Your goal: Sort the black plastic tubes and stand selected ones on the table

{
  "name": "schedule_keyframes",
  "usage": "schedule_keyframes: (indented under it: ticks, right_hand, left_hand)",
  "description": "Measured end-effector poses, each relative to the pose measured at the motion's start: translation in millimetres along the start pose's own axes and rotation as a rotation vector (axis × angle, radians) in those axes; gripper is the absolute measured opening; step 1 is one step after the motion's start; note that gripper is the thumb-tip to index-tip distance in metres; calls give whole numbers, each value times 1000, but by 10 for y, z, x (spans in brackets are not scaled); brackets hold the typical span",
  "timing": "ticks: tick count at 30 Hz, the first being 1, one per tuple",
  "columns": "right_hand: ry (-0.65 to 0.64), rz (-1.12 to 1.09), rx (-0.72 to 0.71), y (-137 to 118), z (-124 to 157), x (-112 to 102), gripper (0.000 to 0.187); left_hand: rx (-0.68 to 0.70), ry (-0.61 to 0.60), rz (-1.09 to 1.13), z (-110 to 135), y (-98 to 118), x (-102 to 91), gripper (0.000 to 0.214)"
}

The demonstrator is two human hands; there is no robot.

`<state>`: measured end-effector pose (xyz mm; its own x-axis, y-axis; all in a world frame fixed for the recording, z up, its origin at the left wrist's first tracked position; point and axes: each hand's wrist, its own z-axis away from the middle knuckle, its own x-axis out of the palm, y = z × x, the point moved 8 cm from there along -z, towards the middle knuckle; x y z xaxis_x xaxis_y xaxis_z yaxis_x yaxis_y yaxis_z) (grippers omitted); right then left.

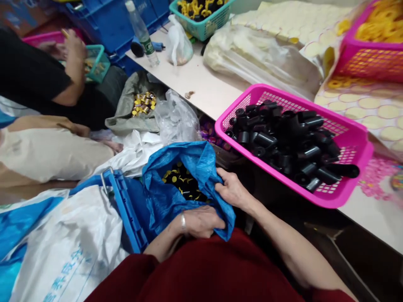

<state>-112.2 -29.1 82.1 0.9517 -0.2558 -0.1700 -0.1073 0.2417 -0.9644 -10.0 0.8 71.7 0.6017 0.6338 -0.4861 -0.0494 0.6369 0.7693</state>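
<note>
One crumpled blue woven-plastic bag [157, 205] sits in front of the body, below the tabletop's edge and beside a blue plastic crate with a metal handle [126, 209]. Its mouth is already drawn wide and is not tied. The left hand [201, 222], with a silver band at the wrist, has its grip curled on the near rim; the right hand [233, 191] has its grip pinching the rim at the right side. Inside lie many small black and yellow pieces [185, 186], loose and heaped low, so the bag looks only part full; whether it is being filled or emptied cannot be told.

The off-white tabletop [204, 94] runs diagonally across the view. On it, near the right arm, a bright pink perforated plastic basket [352, 188] is heaped with glossy black plastic cylinders [283, 138], untouched by either hand. Behind it lie a bulky translucent plastic bag [261, 58] and a teal plastic basket [214, 27] of yellow and black parts; a clear plastic bottle [141, 33] stands near the far end.

Around the room, blue plastic crates [110, 25] fill the back, a co-worker in a black sleeve [28, 71] works at the left, and a grey cloth sack [119, 109] holds shiny gold-yellow caps [145, 102].
</note>
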Motion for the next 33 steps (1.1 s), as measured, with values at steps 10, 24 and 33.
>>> schedule_keyframes:
  ticks: [10,24,33]
  right_hand:
    - [95,402,-352,-460,480,94,26]
    - [1177,109,113,661,1964,-2049,72]
    - [902,-25,11,407,1105,-1764,65]
  left_hand:
    - [475,438,349,779,609,-731,32]
    - [-196,1353,-448,-995,569,-1385,53]
    - [-190,1486,-415,-771,10,-1720,56]
